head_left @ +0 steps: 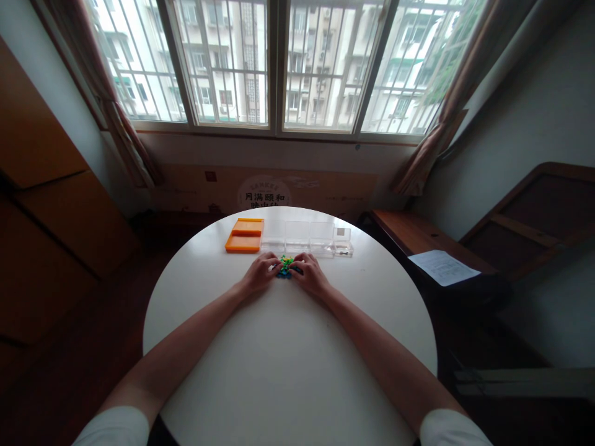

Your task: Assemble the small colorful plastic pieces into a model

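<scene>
Orange box (244, 236) sits back left. Left hand (260, 274) and right hand (312, 277) curl round the small coloured pieces (285, 267) on the surface (288, 359), maybe to keep them together. Each grip is half shut; pinching, I cannot tell. Clear boxes (309, 237) sit close behind.

Both hands (286, 274) pinch small coloured pieces (285, 267) — on table (288, 359).
</scene>
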Tool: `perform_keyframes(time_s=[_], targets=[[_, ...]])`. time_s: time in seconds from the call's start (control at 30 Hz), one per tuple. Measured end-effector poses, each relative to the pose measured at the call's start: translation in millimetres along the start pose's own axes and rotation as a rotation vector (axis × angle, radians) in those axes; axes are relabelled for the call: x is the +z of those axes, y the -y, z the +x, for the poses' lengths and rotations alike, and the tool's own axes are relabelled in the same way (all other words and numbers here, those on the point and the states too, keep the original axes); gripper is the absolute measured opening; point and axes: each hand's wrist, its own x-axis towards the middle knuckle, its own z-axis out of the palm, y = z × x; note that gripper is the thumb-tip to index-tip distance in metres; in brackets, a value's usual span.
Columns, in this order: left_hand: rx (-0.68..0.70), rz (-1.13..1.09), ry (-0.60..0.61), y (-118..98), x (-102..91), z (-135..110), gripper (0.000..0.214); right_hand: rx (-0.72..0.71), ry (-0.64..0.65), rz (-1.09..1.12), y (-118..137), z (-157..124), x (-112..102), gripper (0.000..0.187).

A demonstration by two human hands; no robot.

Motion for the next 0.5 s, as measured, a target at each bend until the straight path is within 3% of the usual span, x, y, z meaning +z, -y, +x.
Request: perform_keyframes(time_s=[0.13, 0.23, 0.5], targets=[[0.007, -0.001, -0.011, -1, -0.4, 0, 0.021, 0.000, -0.011, 0.032, -1, 1, -1, 0.014], [0.015, 0.005, -0.024, 0, -1.1, 0, 0.021, 0.024, -0.108, 0.093, -1, 4, -1, 0.015], [-0.034, -0.098, -0.028, -7, 2.0, 0, 0.023, 0.319, -0.328, 0.565, 10, 9, 14, 0.028]])
